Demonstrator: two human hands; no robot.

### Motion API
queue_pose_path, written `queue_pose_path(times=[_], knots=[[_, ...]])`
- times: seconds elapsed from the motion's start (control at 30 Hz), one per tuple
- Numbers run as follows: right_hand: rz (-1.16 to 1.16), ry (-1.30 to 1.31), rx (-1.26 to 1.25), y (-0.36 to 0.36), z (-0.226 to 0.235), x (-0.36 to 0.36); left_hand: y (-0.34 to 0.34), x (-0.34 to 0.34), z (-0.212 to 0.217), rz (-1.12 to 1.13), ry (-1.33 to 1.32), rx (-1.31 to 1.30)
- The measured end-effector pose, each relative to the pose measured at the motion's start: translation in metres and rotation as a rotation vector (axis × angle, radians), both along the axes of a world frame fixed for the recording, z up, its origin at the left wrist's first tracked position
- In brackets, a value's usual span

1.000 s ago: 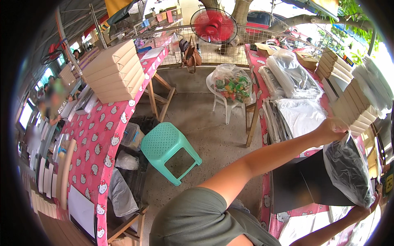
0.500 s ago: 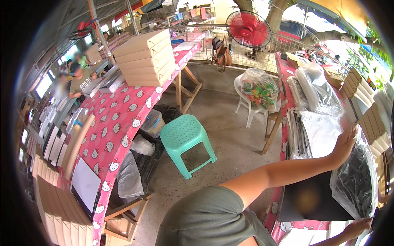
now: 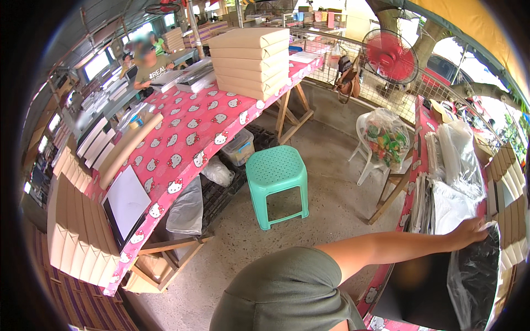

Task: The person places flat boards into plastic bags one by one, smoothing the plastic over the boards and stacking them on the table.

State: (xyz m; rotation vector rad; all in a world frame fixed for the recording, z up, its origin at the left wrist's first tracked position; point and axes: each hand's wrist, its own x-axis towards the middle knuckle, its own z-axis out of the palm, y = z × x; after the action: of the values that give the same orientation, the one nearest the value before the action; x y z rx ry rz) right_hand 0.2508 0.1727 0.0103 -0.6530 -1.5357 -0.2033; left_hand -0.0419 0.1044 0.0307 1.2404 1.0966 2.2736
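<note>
My left arm reaches across to the right-hand table. There my left hand [image 3: 468,234] is closed on the upper edge of a clear plastic bag [image 3: 469,284]. The bag lies loosely wrinkled over the right part of a large flat black sheet [image 3: 417,287]. Some of the black sheet shows bare to the left of the plastic, below my forearm. Just beyond my hand are a white sheet [image 3: 448,207] and a heap of clear plastic bags [image 3: 458,160]. My right hand is out of view.
A green stool [image 3: 276,165] stands on the floor between the two tables. Paper-wrapped stacks [image 3: 251,60] sit on the pink-covered table [image 3: 182,127] at left. A white chair [image 3: 364,132] holds a bag of colourful items. A red fan [image 3: 390,55] stands behind.
My view has swung, so the scene sits further right and my right hand has left the picture. My left hand, earlier stretched over the plastic, now grips its edge.
</note>
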Motion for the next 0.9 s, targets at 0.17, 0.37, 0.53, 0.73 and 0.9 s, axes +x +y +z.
queue_pose_path(times=[0.17,0.37,0.53,0.73,0.9], knots=[[0.096,0.058,-0.347,-0.042,-0.063,-0.005,-0.031,-0.009,-0.082,-0.235,-0.002,-0.173],[0.404,0.38,-0.769,-0.05,-0.051,-0.011,-0.081,-0.016,-0.059,-0.143,0.105,-0.333],[0.371,0.335,-1.03,-0.058,-0.094,-0.017,-0.119,-0.035,-0.068,-0.116,0.072,-0.701],[0.433,0.217,-1.493,-0.107,-0.17,-0.022,-0.178,-0.043,-0.134,-0.468,-0.151,-0.614],[0.704,-0.265,-1.284,-0.174,-0.171,-0.007,-0.236,-0.037,-0.181,-0.433,-0.231,-0.588]])
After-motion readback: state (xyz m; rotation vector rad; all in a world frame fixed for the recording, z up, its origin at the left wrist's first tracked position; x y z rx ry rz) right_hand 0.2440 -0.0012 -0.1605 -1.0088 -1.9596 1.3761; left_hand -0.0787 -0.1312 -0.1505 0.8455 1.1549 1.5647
